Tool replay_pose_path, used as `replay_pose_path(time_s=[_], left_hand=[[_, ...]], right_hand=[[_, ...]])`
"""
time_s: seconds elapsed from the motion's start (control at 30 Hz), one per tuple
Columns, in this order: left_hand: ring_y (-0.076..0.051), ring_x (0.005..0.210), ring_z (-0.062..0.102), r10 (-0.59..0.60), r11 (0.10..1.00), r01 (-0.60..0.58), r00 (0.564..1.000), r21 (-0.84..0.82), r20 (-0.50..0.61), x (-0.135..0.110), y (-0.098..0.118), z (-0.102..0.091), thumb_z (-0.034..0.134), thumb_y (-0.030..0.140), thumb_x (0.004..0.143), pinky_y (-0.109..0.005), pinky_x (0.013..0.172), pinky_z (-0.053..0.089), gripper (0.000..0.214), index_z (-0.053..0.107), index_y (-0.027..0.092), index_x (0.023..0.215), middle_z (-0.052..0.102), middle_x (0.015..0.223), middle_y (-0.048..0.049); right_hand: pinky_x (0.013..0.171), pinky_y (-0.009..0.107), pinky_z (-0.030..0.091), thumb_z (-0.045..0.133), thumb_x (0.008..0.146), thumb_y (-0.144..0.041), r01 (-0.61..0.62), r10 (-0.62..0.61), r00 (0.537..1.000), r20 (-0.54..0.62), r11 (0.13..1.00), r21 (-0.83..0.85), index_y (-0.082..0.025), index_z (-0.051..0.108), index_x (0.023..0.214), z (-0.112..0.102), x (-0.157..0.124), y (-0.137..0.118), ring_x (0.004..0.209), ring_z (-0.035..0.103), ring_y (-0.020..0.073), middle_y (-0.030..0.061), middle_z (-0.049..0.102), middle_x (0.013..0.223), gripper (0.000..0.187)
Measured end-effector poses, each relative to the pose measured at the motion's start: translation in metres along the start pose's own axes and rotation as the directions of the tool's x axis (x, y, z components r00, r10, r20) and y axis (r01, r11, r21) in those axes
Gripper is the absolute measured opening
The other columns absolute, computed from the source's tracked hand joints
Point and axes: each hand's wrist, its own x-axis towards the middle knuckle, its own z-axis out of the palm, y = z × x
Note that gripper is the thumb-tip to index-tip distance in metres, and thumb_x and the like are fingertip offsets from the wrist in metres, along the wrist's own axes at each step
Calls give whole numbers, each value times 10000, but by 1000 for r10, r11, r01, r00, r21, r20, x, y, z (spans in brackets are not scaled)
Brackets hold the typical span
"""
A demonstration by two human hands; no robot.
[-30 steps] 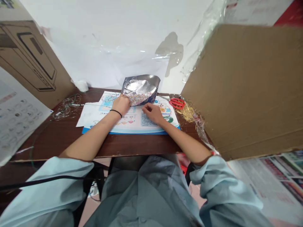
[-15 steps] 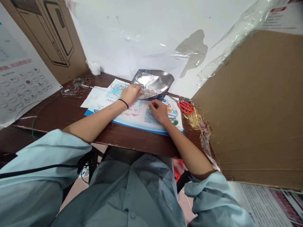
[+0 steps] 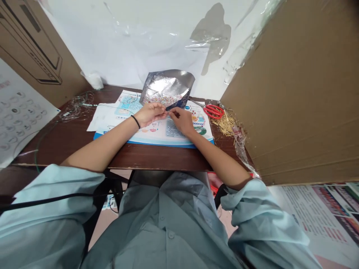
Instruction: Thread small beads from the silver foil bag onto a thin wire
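Note:
A silver foil pouch [image 3: 167,87] lies open on the desk with several small coloured beads [image 3: 165,99] spilling at its mouth. My left hand [image 3: 150,113], with a black band at the wrist, sits just in front of the pouch, its fingers pinched together. My right hand [image 3: 181,119] meets it fingertip to fingertip, also pinched. Whatever they hold is too small to make out. Both hands rest over a printed blue-edged sheet [image 3: 157,130].
Red-handled scissors [image 3: 213,111] and a pile of thin gold pins [image 3: 226,126] lie right of the sheet. Clear thread is coiled [image 3: 75,106] at the desk's left. Cardboard panels stand at left [image 3: 30,52] and right [image 3: 297,93]. The dark wooden desk [image 3: 67,145] has a near edge.
My left hand has pulled back out of the pouch mouth and my right hand has come up to meet it, fingertips now together. The camera view has shifted.

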Motion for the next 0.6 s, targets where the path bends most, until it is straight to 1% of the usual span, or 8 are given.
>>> replay_pose_path(time_s=[0.07, 0.13, 0.3, 0.43, 0.53, 0.6], left_hand=[[-101, 723, 660, 0, 1000, 0, 999, 12, 40, 0, 0, -1, 650, 48, 797, -319, 871, 523, 78, 599, 107, 805, 676, 754, -41], [-106, 729, 662, 5, 1000, -6, 998, 17, 58, 0, -1, -2, 662, 60, 792, -327, 864, 526, 87, 598, 111, 821, 682, 769, -46], [-105, 738, 658, 28, 999, -31, 997, 34, 72, 0, -3, -4, 673, 82, 795, -295, 817, 526, 92, 595, 118, 829, 687, 791, -47], [-88, 668, 621, 30, 997, -34, 997, 66, 65, 1, -3, -2, 672, 142, 820, -260, 733, 510, 87, 590, 120, 802, 659, 735, -30], [-70, 614, 583, 36, 995, -41, 998, 93, 50, 1, -1, 0, 676, 192, 831, -220, 648, 477, 123, 587, 126, 779, 644, 714, -22], [-59, 581, 561, 20, 993, -25, 999, 111, 44, 0, -1, 1, 681, 203, 829, -204, 608, 456, 132, 591, 125, 772, 642, 709, -20]], right_hand=[[700, 275, 409, 529, 867, -247, -15, 15, 999, -29, 1000, -10, -185, 659, 820, 0, 0, -1, 677, 552, 134, 5, 662, 756, 151], [698, 279, 404, 533, 864, -244, -35, 34, 998, -47, 999, -29, -186, 657, 814, 0, 0, -2, 673, 547, 135, 6, 659, 748, 146], [701, 278, 395, 530, 864, -249, -43, 41, 998, -38, 998, -53, -187, 648, 813, -1, -2, -6, 690, 550, 138, 7, 656, 753, 142], [707, 274, 390, 514, 873, -254, -26, 25, 999, -23, 998, -50, -180, 643, 811, -1, -3, -8, 688, 540, 135, 7, 653, 761, 161], [723, 272, 397, 504, 871, -234, -19, 19, 1000, -11, 1000, -16, -176, 648, 825, 0, -2, -9, 716, 542, 139, 14, 660, 800, 162], [745, 277, 406, 507, 868, -219, -26, 26, 1000, -3, 1000, 12, -176, 658, 842, 1, -1, -9, 745, 553, 146, 26, 669, 833, 159]])
